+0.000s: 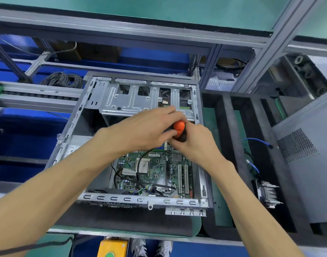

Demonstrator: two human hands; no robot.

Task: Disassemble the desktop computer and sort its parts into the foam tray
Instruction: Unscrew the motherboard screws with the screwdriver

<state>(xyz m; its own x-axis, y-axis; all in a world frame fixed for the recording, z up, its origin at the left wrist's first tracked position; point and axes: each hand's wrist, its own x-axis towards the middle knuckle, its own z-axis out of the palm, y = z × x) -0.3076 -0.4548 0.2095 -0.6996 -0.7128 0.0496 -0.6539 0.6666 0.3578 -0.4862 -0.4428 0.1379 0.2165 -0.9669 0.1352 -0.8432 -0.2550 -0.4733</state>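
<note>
Head view: open desktop case lies on its side on bench, motherboard exposed inside. Both hands meet over board's upper edge at orange-and-black screwdriver. Right hand wraps handle from below; left hand curls fingers round handle top. Tip hidden, so screw target unknown. Black foam tray just right of case holds heatsink and blue cable. Judgement: board thin, stiff, fragile; lift by edges, not components. Case heavy, sheet-metal edges probably sharp.
</note>
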